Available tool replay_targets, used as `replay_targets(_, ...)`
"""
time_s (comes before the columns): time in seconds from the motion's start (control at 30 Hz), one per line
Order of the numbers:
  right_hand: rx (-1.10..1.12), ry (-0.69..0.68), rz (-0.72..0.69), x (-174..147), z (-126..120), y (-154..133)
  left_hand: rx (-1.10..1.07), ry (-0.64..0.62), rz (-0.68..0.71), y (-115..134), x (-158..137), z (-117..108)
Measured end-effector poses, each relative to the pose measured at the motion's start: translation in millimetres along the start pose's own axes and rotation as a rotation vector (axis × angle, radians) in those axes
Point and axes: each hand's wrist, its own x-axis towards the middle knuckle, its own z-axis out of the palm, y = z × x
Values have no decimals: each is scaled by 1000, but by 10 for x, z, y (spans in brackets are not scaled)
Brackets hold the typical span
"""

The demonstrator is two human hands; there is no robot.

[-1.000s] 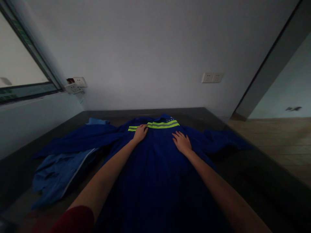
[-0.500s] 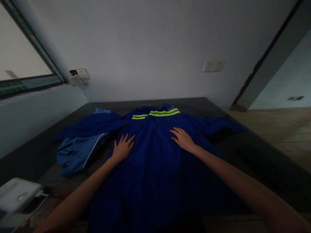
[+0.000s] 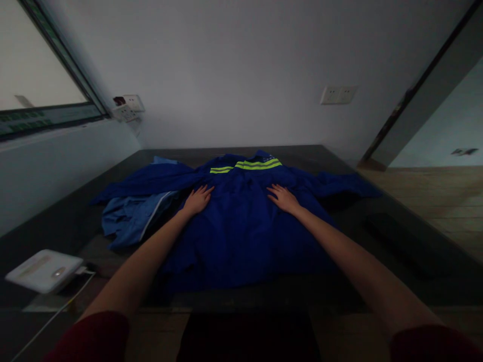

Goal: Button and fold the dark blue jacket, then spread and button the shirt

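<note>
Blue jacket: spread flat on the dark table before you; collar pointing to the wall, hem towards you, body axis running away from you, sleeves out sideways. Your left hand and right hand: palms down on the cloth, fingers extended; forearms outstretched, angled inward.
</note>
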Motion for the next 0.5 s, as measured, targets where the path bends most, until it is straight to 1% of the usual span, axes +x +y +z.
replay_targets(0.1, -11, 3, -7, 96, -3, 6, -5, 10, 5, -36, 138, 8)
replay_targets(0.17, -19, -2, -4, 92, 0, 0, -5, 19, 11, -48, 173, 15)
replay_targets(0.23, -27, -4, 0, 43, 9, -7, -1, 29, 24, -49, 154, 25)
replay_targets(0.33, -27, 3, -1, -79, 20, -3, 6, 50, 48, -28, 43, 12)
replay_targets(0.4, -10, 17, -17, -170, -3, 7, 20, 99, 29, 13, -55, -51)
replay_targets(0.5, 61, 71, -41, -303, -132, -27, 46, 254, 2, 173, -177, -267)
